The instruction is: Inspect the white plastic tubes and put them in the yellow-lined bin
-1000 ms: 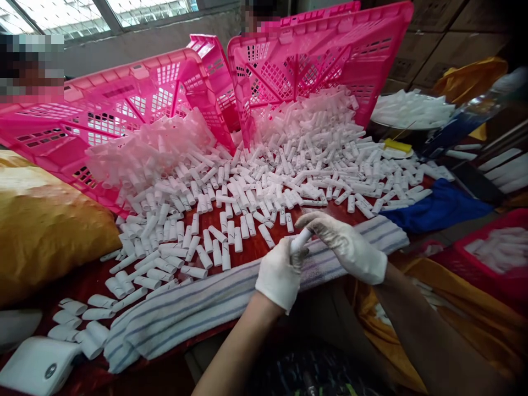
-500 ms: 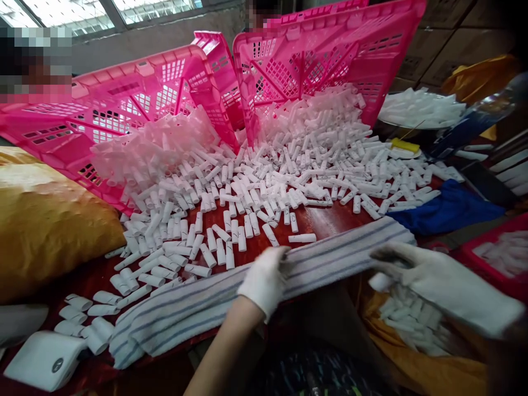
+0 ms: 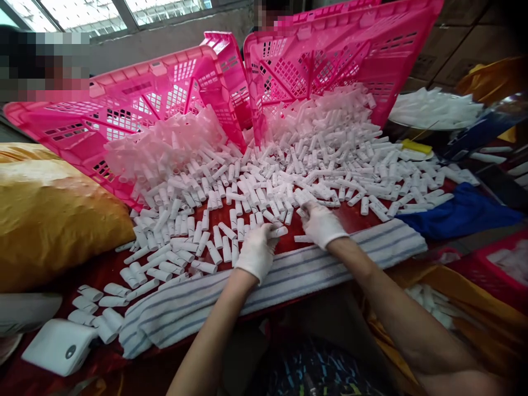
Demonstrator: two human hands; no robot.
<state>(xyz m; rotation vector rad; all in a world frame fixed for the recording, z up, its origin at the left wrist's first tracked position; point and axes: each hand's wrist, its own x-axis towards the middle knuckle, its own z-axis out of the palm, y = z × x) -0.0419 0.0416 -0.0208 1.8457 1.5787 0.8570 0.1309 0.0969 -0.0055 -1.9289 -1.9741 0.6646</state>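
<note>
Two gloved hands rested on the bench. The left hand (image 3: 256, 250) curled loosely, a white tube (image 3: 279, 231) touching its fingertips at two o'clock. The right hand (image 3: 320, 223) lay spread over scattered tubes (image 3: 305, 195) at its twelve o'clock.

The small tubes (image 3: 264, 187) are smooth white plastic. The crates (image 3: 165, 104) are shiny pink plastic. The striped towel (image 3: 297, 275) is soft cloth.

Right hand (image 3: 320, 224) fingertips buried among white tubes (image 3: 289, 181); grip unclear. Yellow sack (image 3: 53, 214) cut by left edge.
</note>
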